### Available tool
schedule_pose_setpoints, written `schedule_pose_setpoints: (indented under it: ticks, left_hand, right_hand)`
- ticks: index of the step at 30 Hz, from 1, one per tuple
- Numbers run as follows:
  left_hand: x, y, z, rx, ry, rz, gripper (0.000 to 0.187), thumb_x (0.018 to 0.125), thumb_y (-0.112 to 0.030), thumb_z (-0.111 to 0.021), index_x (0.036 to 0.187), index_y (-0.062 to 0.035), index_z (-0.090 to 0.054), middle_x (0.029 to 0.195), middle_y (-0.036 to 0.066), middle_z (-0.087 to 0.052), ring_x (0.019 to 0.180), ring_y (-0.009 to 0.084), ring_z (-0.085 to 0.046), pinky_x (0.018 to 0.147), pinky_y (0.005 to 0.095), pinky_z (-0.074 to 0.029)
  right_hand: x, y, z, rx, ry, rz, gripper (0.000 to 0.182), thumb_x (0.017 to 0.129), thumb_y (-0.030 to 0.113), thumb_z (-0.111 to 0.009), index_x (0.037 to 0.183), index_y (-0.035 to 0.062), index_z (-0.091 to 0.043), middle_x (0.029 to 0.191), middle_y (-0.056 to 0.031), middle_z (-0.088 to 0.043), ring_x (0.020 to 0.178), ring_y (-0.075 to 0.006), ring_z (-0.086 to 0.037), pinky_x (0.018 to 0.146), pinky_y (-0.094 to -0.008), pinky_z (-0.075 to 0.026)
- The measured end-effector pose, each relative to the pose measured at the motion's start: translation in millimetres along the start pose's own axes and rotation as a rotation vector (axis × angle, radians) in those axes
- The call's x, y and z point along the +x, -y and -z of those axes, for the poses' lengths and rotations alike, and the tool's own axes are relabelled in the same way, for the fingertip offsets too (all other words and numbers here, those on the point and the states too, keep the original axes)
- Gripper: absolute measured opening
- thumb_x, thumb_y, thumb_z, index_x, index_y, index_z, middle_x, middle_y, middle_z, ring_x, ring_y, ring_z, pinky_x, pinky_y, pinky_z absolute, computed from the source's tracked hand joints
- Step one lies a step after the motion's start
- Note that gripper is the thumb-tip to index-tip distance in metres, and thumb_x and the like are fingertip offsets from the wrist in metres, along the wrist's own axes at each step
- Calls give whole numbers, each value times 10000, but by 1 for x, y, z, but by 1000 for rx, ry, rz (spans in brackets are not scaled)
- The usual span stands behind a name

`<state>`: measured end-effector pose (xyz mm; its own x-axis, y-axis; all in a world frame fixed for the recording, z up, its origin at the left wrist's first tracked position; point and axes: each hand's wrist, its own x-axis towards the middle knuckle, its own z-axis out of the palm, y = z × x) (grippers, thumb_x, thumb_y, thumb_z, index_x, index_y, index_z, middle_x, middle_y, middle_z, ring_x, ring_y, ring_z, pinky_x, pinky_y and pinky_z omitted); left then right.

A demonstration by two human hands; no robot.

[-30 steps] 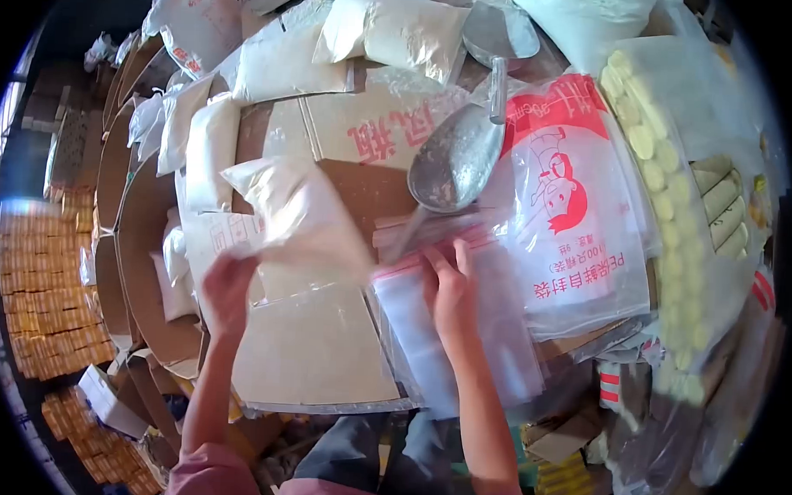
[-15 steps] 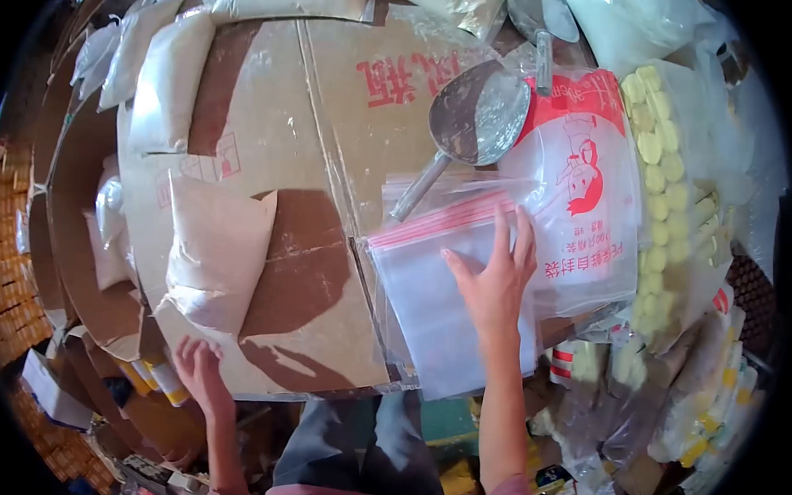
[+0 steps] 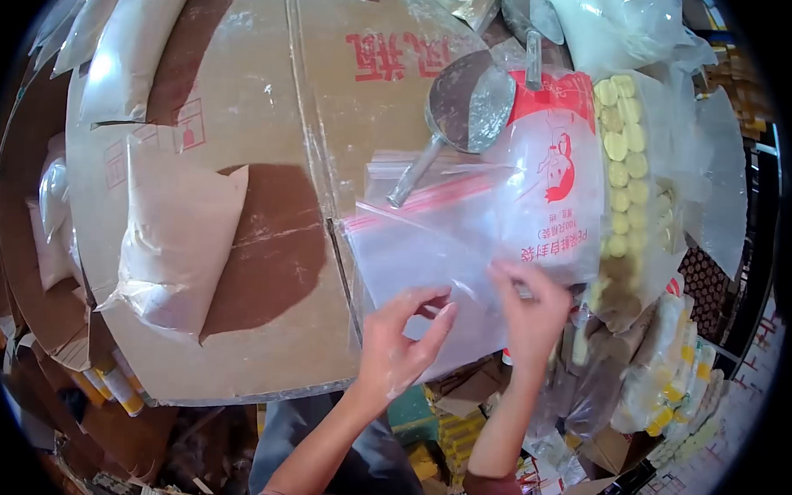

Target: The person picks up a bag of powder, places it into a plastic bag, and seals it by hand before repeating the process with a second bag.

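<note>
An empty clear zip bag (image 3: 418, 248) with a red seal strip lies on top of a stack of the same bags at the near right of the cardboard sheet (image 3: 270, 103). My left hand (image 3: 399, 344) pinches the bag's near edge with thumb and fingers. Just to its right, my right hand (image 3: 531, 313) grips the same near edge. A filled bag of white powder (image 3: 177, 235) rests on the cardboard at the left, apart from both hands. A metal scoop (image 3: 464, 110) lies beyond the bag stack, its handle pointing toward me.
A printed pack of bags with a red chef figure (image 3: 555, 179) lies right of the scoop. Yellow round pieces in plastic (image 3: 621, 159) sit further right. More filled powder bags (image 3: 128, 50) line the far left. Boxes and clutter fill the floor below.
My left hand left the filled powder bag on the cardboard and crossed to the zip bag. My right hand slid from the bag's top to its near edge, and the bag's edge is lifted.
</note>
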<state>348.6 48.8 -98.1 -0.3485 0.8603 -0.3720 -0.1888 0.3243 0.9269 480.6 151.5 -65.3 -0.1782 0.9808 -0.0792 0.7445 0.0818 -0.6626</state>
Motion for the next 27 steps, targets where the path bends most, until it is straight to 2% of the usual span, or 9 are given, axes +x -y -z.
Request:
schedule_pose_setpoints:
  ticks: [3, 9, 13, 14, 17, 19, 21, 24, 27]
  left_hand:
    - [-7, -30, 1, -563, -30, 195, 258, 893, 18, -698, 1146, 61, -669, 1050, 147, -720, 944, 176, -681, 839, 307, -558]
    - [-36, -30, 30, -595, -108, 411, 184, 906, 55, -676, 1088, 78, -696, 969, 139, -735, 864, 144, -695, 779, 267, -579]
    - [-52, -38, 54, -403, -81, 552, 166, 883, 29, -716, 1046, 63, -723, 954, 119, -744, 848, 128, -686, 740, 247, -559]
    - [-60, -40, 57, -205, -82, 433, 152, 867, 49, -718, 1018, 67, -722, 929, 129, -743, 803, 127, -683, 702, 244, -556]
    - [-81, -38, 67, 207, -38, 146, 171, 774, 133, -736, 934, 72, -738, 859, 137, -742, 762, 134, -678, 704, 244, -537]
    - [-87, -40, 69, 207, -17, 215, 190, 743, 166, -728, 908, 72, -741, 832, 141, -740, 756, 145, -680, 715, 255, -531]
    - [-83, -37, 77, 241, 53, 310, 174, 741, 162, -728, 881, 61, -744, 859, 117, -749, 786, 150, -686, 720, 266, -527]
    - [-74, -32, 73, 262, 113, 313, 175, 747, 131, -742, 894, 38, -756, 887, 106, -751, 796, 144, -683, 709, 263, -523]
    - [-60, -34, 74, 344, 234, 390, 173, 758, 112, -758, 914, 39, -749, 901, 118, -747, 840, 166, -698, 739, 270, -545]
  right_hand:
    - [-42, 50, 18, -153, 160, 29, 162, 787, -61, -678, 926, 7, -726, 883, -97, -722, 717, -247, -700, 659, -299, -540]
    - [-89, 65, -6, 7, 98, 155, 333, 748, -111, -698, 1055, 11, -743, 1050, -176, -720, 913, -306, -723, 775, -335, -583]
    - [-111, 79, -11, 126, 219, -57, 460, 747, 37, -765, 1192, -36, -672, 1311, -258, -601, 1147, -397, -632, 922, -413, -539]
    - [-120, 76, -9, 118, 230, 5, 532, 730, 103, -798, 1219, -48, -651, 1374, -270, -547, 1212, -413, -587, 970, -443, -509]
    - [-139, 77, -7, 393, 283, -68, 505, 765, 11, -726, 1258, -50, -629, 1286, -234, -621, 1182, -378, -618, 971, -411, -512]
    - [-145, 79, -7, 536, 329, -196, 482, 809, -54, -650, 1289, -58, -606, 1314, -214, -621, 1198, -333, -625, 991, -363, -502]
    - [-157, 78, -8, 695, 322, -471, 444, 848, -33, -668, 1288, -52, -612, 1275, -215, -648, 1152, -261, -661, 960, -324, -512]
    - [-162, 74, -25, 590, 203, -631, 371, 827, 40, -787, 1170, -56, -683, 1080, -176, -733, 975, -161, -712, 849, -267, -542]
    - [-152, 64, -35, 824, 164, -841, 319, 848, 14, -776, 1137, -90, -688, 987, -137, -739, 900, -131, -690, 754, -238, -553]
